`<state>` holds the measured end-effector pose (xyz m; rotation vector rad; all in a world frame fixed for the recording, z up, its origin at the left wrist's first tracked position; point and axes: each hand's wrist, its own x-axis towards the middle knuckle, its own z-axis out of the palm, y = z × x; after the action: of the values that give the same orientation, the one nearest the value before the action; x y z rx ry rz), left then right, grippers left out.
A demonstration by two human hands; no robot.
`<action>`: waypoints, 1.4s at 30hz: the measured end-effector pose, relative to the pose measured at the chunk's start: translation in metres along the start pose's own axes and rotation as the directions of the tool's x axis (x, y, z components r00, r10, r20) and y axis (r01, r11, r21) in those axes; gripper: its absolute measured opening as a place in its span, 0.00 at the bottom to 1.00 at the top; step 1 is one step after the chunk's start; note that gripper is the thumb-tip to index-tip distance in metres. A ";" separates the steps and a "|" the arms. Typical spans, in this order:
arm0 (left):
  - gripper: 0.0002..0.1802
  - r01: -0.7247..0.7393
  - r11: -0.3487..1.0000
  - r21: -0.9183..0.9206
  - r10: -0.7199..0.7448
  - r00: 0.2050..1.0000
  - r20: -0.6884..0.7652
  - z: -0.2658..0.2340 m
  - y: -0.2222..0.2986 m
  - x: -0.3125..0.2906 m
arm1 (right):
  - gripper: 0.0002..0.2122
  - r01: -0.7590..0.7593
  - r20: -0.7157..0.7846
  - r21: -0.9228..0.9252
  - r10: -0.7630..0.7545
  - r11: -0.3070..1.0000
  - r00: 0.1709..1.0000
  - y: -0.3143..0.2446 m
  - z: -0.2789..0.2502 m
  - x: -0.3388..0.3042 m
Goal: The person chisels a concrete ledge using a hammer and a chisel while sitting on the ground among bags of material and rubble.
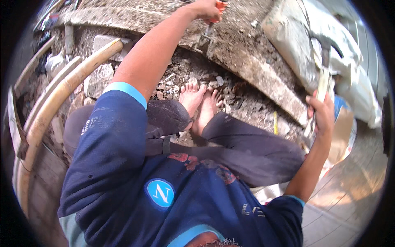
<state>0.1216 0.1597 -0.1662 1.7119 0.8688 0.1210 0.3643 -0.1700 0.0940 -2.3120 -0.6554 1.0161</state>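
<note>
At the top of the view, my left hand [205,9] is closed around the orange grip of a chisel [209,29]. Its metal shaft points down to the broken edge of a concrete slab [255,76]; how the tip meets the concrete is not clear. Off to the right, my right hand [323,112] grips the pale handle of a claw hammer [325,61]. The hammer's dark head is up, apart from the chisel, in front of a white sack.
Loose rubble [164,86] lies around my bare feet [195,101]. Curved bamboo poles [78,80] and broken concrete chunks [98,80] are at the left. A full white sack [294,45] lies at the right, beside a torn paper bag [342,131].
</note>
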 end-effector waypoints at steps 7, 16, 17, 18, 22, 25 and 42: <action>0.08 -0.104 0.977 0.184 0.162 0.929 -0.332 -0.026 0.050 0.009 | 0.09 0.009 0.064 0.113 -0.016 0.994 0.998 0.013 -0.011 0.001; 0.14 -0.093 0.995 0.041 0.098 0.985 -0.145 0.001 0.043 -0.018 | 0.09 -0.007 0.079 0.158 -0.005 0.987 0.997 0.011 -0.010 -0.002; 0.17 -0.108 0.985 0.138 0.137 0.964 -0.226 0.011 0.050 -0.024 | 0.09 -0.028 0.090 0.144 0.015 0.989 0.996 0.012 -0.010 0.000; 0.15 -0.157 0.987 0.027 0.158 0.945 -0.285 0.014 0.044 -0.026 | 0.09 -0.016 0.086 0.125 0.005 0.992 0.996 0.011 -0.008 -0.001; 0.13 -0.126 0.973 0.193 0.219 0.762 -0.609 -0.009 0.053 -0.012 | 0.09 0.004 0.083 0.084 -0.011 0.996 0.997 0.013 -0.002 0.001; 0.10 -0.158 0.985 0.062 0.169 0.891 -0.422 -0.023 0.078 -0.016 | 0.09 -0.017 0.080 0.079 0.011 0.997 0.997 0.013 -0.003 0.005; 0.32 -0.074 0.922 0.379 0.208 0.923 -0.324 0.020 0.050 -0.051 | 0.08 -0.003 0.181 0.079 -0.011 0.997 0.983 0.011 0.006 0.000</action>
<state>0.1183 0.1098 -0.1116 2.1425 1.0822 0.4068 0.3622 -0.1769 0.0837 -2.1660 -0.6777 1.2387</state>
